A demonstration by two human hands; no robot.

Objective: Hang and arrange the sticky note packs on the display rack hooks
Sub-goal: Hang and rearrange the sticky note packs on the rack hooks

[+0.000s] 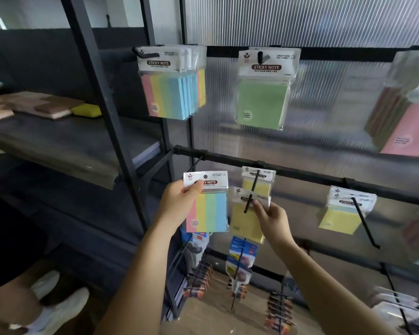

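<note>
The left hand (pixel 179 201) is gripping a flat, clear-wrapped sticky note pack with pink, yellow, green and blue stripes (pixel 209 211), thumb pressing on its white "STICKY NOTE" header card, holding it upright just below the black horizontal rail (pixel 300 171) and left of the middle hook. The right hand (pixel 273 221) is pinching the top corner of a plain yellow sticky note pack in clear plastic (pixel 248 218), which is sitting on the thin black hook (pixel 250 192) near its tip. A second yellow pack (pixel 258 181) is hanging further back on the same hook. On the row above, a bunch of striped packs (pixel 172 83) and a green pack (pixel 263 102) are hanging from their own hooks.
</note>
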